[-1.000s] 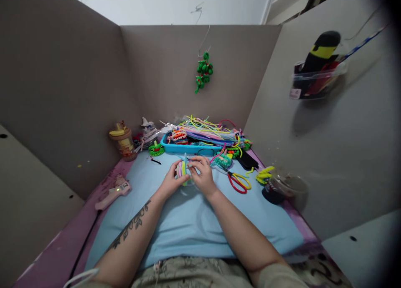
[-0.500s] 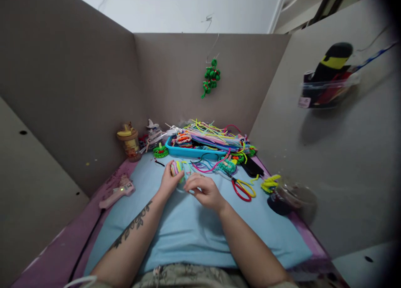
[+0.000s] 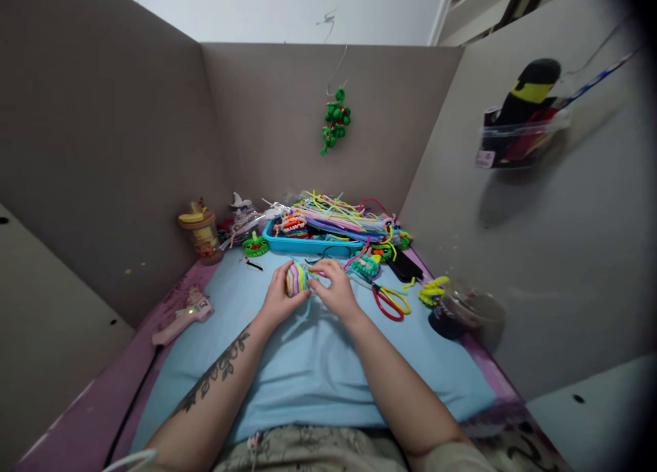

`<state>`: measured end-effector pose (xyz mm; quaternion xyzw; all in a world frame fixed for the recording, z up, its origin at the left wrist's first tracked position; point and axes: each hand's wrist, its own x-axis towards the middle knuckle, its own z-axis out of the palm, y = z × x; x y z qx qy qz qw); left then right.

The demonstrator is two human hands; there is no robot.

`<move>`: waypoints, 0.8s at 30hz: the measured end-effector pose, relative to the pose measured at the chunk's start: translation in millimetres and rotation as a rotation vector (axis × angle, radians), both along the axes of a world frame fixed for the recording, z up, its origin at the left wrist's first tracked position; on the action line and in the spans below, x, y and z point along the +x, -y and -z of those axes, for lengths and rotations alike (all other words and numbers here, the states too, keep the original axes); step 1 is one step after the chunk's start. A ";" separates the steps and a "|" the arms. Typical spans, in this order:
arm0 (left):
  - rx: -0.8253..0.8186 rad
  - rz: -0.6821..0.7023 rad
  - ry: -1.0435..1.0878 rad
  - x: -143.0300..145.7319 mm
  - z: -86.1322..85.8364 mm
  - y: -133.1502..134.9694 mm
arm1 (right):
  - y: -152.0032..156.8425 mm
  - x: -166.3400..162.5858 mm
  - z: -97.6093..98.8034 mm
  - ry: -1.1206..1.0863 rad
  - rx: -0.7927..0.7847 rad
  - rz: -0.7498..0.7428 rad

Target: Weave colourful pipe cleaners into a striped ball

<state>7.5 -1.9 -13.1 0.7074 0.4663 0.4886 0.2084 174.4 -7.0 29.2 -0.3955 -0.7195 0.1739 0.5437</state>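
My left hand (image 3: pixel 278 295) is closed around a small rounded piece striped in pastel colours (image 3: pixel 296 279), which looks wound from fuzzy pipe cleaners. At its right side, my right hand (image 3: pixel 333 289) has thumb and fingers pinched on the piece's edge, where strands stick out. A light blue pipe cleaner (image 3: pixel 306 312) dangles below the piece between both hands. The fingers partly hide the piece. Beyond my right hand lie scissors (image 3: pixel 389 302) with red and yellow handles, close to a teal fuzzy figure (image 3: pixel 366 264).
A blue tray (image 3: pixel 313 247) heaped with colourful pipe cleaners (image 3: pixel 343 222) stands at the back. A pink glue gun (image 3: pixel 185 319) lies left, beside a lidded cup (image 3: pixel 202 236). Rightward are a black phone (image 3: pixel 405 265) and a dark jar (image 3: pixel 447 319). Grey panels enclose the table.
My right hand has closed in on the striped piece and grips its edge. The light blue strand now hangs lower, below the hands. The whole view has shifted slightly.
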 end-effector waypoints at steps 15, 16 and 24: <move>-0.080 0.170 0.097 0.9 2.5 2.5 | -2.8 1.1 4.5 0.116 -0.008 0.069; -0.079 0.173 0.094 0.7 2.8 2.3 | -3.0 1.6 4.6 0.120 -0.014 0.072; -0.020 0.166 -0.034 0.6 -1.6 4.0 | -8.1 6.3 6.0 0.089 -0.135 0.042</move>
